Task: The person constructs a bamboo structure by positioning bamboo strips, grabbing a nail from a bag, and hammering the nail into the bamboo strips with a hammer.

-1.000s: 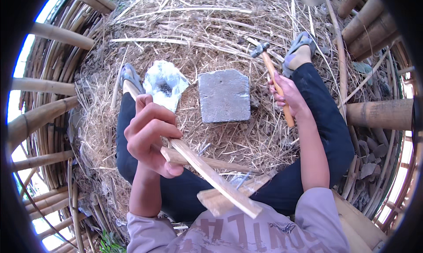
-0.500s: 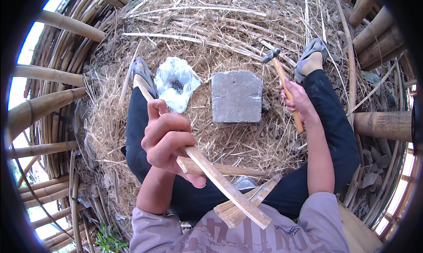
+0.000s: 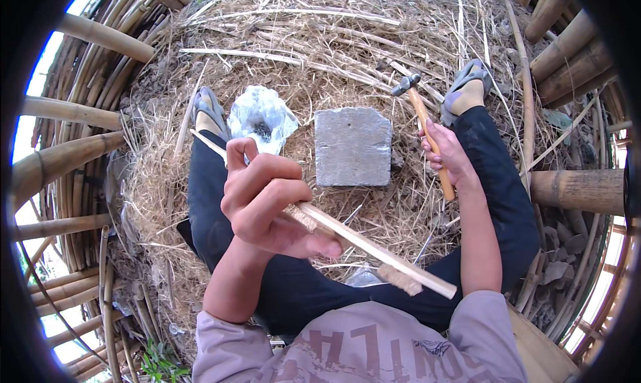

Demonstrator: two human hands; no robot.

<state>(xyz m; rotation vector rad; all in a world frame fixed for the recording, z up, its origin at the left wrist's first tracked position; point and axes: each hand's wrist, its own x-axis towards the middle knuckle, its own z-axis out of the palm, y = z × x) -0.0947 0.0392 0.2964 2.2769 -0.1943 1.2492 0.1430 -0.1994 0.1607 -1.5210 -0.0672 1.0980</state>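
My left hand (image 3: 270, 199) is raised at left centre, its fingers closed around a long thin wooden strip (image 3: 380, 249). Shorter wood pieces are joined to the strip, seen nearly end-on below it; one rough end (image 3: 400, 279) shows near the strip's lower right end. Thin nails (image 3: 354, 214) stick out past the strip. In my right hand (image 3: 447, 153) is a hammer (image 3: 420, 109), gripped by its wooden handle with the metal head up and away from me. A grey square block (image 3: 353, 147) sits on the ground between the hands, touched by neither.
A clear plastic bag (image 3: 262, 119) with dark contents lies left of the block, beside my left foot. Dry straw (image 3: 334, 69) and split bamboo strips cover the ground. Bamboo poles (image 3: 581, 187) frame both sides. My bent legs (image 3: 497, 183) surround the work area.
My left hand has moved right and turned the wooden strip, so the cross pieces now show nearly end-on and the nails point away from me. The right hand and hammer have barely moved.
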